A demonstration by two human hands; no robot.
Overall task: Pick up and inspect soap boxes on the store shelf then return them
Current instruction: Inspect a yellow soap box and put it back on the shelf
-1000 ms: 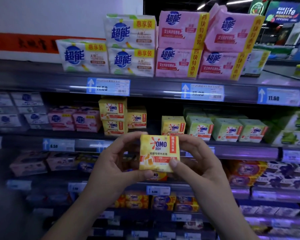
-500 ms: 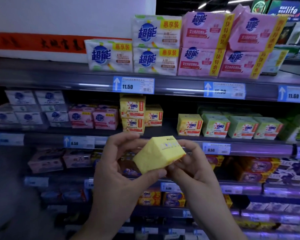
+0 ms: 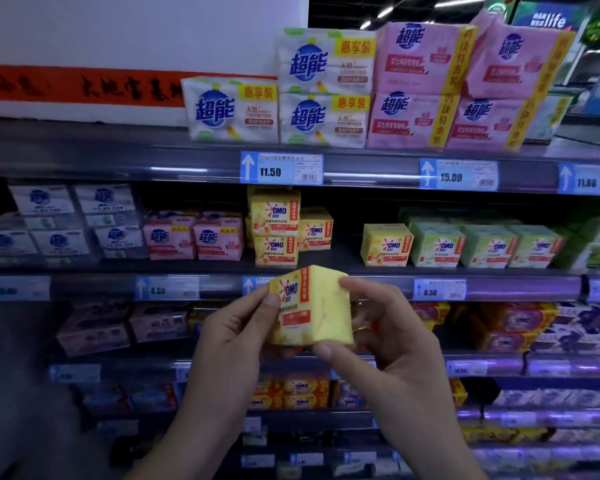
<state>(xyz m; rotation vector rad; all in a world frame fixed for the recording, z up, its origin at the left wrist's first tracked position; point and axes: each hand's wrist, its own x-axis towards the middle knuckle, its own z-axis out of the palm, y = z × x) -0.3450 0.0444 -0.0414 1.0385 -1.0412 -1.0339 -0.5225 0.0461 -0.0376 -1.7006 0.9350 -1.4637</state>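
A yellow OMO soap box [image 3: 312,306] is held in front of the shelves, turned so its printed face angles left and a plain yellow side faces me. My left hand [image 3: 236,337] grips its left edge with thumb on the printed face. My right hand [image 3: 385,337] holds its right side, fingers on top and thumb under the lower corner. Behind it, on the second shelf [image 3: 326,268], stand more yellow OMO boxes [image 3: 276,226], with an open gap to their right.
Green OMO boxes [image 3: 482,245] and one yellow box [image 3: 385,245] fill the second shelf's right side; pink [image 3: 194,237] and white packs sit left. Large white and pink multipacks [image 3: 378,88] top the upper shelf. Lower shelves hold more soap packs.
The box has been rotated in both hands: from printed face toward me, through a tilted plain side, to printed face angled left. The view has shifted left.
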